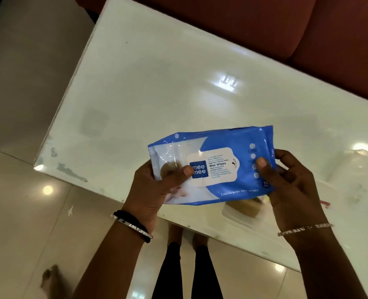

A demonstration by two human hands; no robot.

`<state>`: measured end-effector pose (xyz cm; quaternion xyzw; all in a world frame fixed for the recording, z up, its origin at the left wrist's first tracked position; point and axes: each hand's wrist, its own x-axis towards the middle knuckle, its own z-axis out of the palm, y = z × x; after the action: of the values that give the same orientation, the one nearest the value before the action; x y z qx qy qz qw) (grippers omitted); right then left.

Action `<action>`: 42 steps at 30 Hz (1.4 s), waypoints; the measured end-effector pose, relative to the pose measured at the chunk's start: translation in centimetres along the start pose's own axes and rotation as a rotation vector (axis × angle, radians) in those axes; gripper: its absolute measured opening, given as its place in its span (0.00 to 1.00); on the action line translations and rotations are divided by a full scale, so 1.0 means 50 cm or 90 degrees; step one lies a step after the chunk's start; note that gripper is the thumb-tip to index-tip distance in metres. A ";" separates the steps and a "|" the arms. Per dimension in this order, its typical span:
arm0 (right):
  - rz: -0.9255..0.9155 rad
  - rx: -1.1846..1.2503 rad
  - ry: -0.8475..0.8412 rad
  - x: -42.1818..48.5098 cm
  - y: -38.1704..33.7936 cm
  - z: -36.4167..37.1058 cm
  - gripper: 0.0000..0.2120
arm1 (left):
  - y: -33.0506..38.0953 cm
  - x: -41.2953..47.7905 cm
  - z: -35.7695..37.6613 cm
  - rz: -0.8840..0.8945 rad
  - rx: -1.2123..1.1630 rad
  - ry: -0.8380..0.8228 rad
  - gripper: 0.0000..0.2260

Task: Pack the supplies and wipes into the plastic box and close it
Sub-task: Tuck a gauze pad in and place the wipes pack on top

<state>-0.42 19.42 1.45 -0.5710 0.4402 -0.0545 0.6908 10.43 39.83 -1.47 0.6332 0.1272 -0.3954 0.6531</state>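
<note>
A blue and white pack of wet wipes (217, 165) is held flat in the air above the near edge of the white glass table (157, 87). My left hand (155, 186) grips its left end, thumb on top. At the right end my right hand (290, 186) holds it the same way. Under the pack, a clear plastic box (241, 210) with something brown inside sits on the table, mostly hidden by the pack and blurred. A faint clear plastic piece (355, 162) lies on the table at the right.
A red-brown sofa (308, 29) runs along the far side of the table. Glossy tiled floor (27, 212) lies left and near, where my legs and feet stand. A small red mark (326, 204) shows on the table at the right.
</note>
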 end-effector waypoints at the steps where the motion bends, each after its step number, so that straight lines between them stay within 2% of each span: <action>1: 0.002 0.009 0.027 -0.010 0.005 -0.019 0.15 | 0.003 -0.002 0.017 0.007 0.013 -0.009 0.20; 7: 0.064 0.074 0.145 -0.075 0.050 -0.138 0.11 | -0.011 -0.009 0.147 0.017 0.120 -0.099 0.06; 9: 0.093 0.098 0.198 -0.086 0.069 -0.168 0.11 | -0.024 -0.008 0.185 0.012 0.168 -0.108 0.06; 12: 0.118 0.103 0.240 -0.083 0.091 -0.196 0.07 | -0.042 -0.005 0.226 0.005 0.264 -0.102 0.14; 14: 0.133 0.087 0.266 -0.072 0.106 -0.209 0.07 | -0.050 -0.003 0.246 0.024 0.323 -0.080 0.16; 20: 0.147 -0.028 0.316 -0.039 0.142 -0.221 0.07 | -0.066 -0.011 0.280 0.163 0.635 0.028 0.09; 24: 0.162 -0.110 0.334 -0.035 0.158 -0.218 0.06 | -0.070 -0.024 0.301 0.202 0.845 0.103 0.15; 27: 0.160 -0.180 0.372 -0.025 0.160 -0.208 0.09 | -0.061 -0.039 0.323 0.218 0.856 0.142 0.18; 30: 0.165 -0.232 0.429 -0.011 0.163 -0.202 0.08 | -0.064 -0.060 0.340 0.281 0.848 0.150 0.18; 33: 0.177 -0.280 0.467 -0.003 0.168 -0.195 0.07 | -0.089 -0.066 0.339 0.362 0.854 0.089 0.19; 35: 0.186 -0.298 0.470 0.000 0.169 -0.188 0.08 | -0.114 -0.062 0.338 0.312 0.850 -0.031 0.22; 38: 0.197 -0.332 0.451 0.001 0.167 -0.180 0.08 | -0.159 -0.042 0.331 0.198 0.960 -0.184 0.32; 42: 0.175 -0.380 0.418 -0.005 0.165 -0.172 0.17 | -0.193 -0.016 0.324 0.182 0.973 -0.203 0.39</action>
<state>-9.86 15.98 -4.98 -0.6339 0.7035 -0.0112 0.3211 -2.04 26.20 -5.25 0.8520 -0.3570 -0.3716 0.0925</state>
